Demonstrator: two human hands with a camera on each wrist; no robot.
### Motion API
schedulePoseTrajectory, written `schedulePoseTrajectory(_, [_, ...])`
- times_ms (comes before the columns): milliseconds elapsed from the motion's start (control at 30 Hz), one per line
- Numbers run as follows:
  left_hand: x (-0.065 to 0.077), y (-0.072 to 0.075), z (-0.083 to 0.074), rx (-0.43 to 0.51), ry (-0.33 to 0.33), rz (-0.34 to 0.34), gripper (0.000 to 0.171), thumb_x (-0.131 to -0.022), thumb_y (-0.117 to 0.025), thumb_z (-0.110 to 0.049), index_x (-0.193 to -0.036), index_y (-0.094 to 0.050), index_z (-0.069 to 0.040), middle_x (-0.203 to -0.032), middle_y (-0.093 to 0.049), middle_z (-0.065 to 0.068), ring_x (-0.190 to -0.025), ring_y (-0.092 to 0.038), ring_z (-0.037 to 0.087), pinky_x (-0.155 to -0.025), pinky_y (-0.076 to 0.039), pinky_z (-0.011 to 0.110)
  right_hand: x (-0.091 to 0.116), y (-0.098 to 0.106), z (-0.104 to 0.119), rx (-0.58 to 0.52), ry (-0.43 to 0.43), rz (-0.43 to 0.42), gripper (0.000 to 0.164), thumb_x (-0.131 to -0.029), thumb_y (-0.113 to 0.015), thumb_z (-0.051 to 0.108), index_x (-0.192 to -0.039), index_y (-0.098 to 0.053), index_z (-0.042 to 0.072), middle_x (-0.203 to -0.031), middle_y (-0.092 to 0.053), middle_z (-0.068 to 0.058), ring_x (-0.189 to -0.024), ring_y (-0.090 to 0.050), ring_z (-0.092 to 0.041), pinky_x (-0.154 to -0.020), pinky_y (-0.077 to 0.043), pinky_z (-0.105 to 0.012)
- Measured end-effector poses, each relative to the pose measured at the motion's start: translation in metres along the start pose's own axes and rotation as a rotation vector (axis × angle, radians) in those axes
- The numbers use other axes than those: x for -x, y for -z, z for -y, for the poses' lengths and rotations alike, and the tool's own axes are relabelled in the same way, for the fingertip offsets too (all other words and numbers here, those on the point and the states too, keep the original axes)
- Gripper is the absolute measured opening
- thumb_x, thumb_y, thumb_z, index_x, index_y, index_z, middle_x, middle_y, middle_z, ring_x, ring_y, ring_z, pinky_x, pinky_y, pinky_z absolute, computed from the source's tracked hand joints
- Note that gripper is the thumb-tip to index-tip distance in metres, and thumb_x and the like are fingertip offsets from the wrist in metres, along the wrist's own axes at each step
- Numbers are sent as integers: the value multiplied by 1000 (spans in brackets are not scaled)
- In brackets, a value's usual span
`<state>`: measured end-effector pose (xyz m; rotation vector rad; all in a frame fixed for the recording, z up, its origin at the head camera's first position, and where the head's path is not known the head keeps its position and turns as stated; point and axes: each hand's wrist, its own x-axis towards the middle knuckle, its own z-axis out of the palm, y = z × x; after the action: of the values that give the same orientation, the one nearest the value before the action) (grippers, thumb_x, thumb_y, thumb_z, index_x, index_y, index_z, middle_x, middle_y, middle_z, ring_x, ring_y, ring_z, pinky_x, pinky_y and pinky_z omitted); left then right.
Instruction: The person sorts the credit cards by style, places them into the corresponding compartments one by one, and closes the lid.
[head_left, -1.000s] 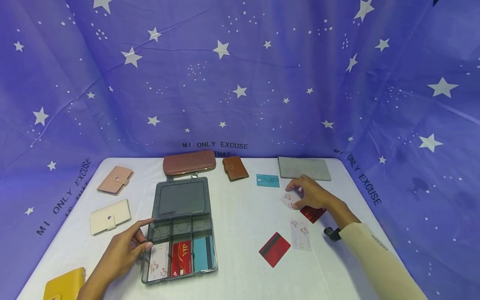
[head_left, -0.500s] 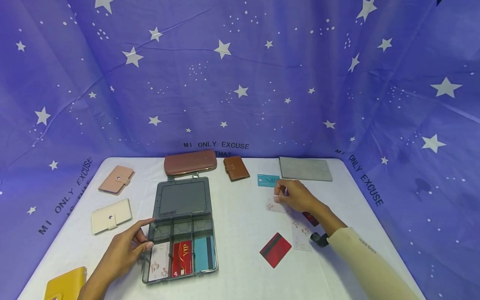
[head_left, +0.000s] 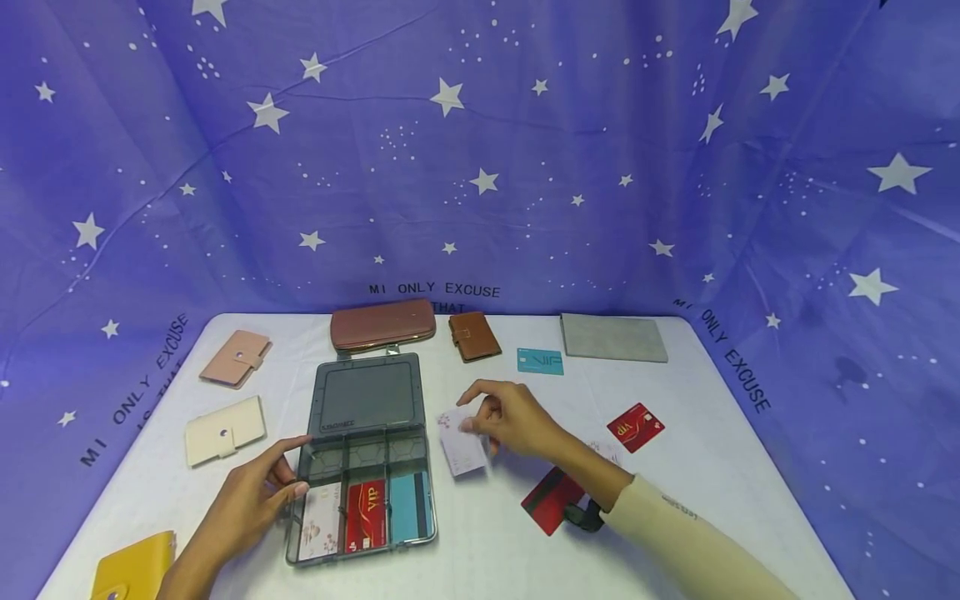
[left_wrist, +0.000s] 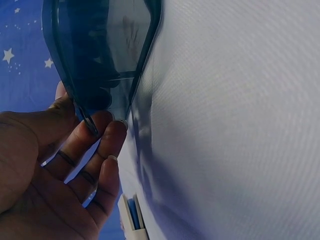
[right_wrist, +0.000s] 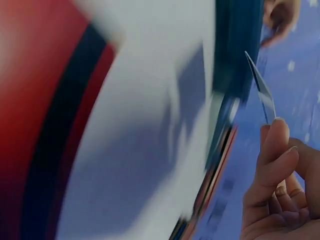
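Pinching a thin white card (head_left: 461, 450) with pink floral print between thumb and fingers of the right hand (head_left: 516, 422), holding it above the white tabletop (head_left: 502, 567), just right of an open-lidded, translucent grey plastic box (head_left: 367, 396). Gripping the box's left edge with the left hand (head_left: 247, 507). Showing "VIP" on a glossy red card (head_left: 636, 427) and a flat teal card (head_left: 539, 362) farther right. Displaying "MI ONLY EXCUSE" across the purple, star-printed fabric backdrop (head_left: 510, 242).
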<state>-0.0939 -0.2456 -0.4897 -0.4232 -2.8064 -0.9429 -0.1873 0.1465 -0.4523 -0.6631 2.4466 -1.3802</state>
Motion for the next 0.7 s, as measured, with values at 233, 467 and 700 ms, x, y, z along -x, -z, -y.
schedulePoseTrajectory(233, [-1,-1,-2,-4,40,39,67,-80,-81,-9,-141,-55,-18,-81,-53,-12,-75,-57,-3,-69,-53,25,-8,-54,32,-130,41,105,23,-89,-76,14,-110,-66,17,-70,-70,-9,-48,-63,-34,-38,-39,-22])
schedulePoseTrajectory(467, [0,2,-3,-35,36,30,67,-79,-82,-9,-140,-55,-18,-81,-53,-13,-76,-58,-3,-72,-55,25,-23,-98,55,-213,56,145,24,-89,-77,17,-108,-64,15,-69,-70,-11,-49,-64,-36,-46,-55,-32])
schedulePoseTrajectory(700, [0,1,-2,-29,26,28,67,-80,-81,-9,-141,-54,-18,-80,-53,-13,-76,-57,-4,-72,-55,24,-41,-133,65,-112,13,139,24,-87,-79,20,-106,-65,16,-64,-71,-2,-44,-63,-20,-46,-54,-26])
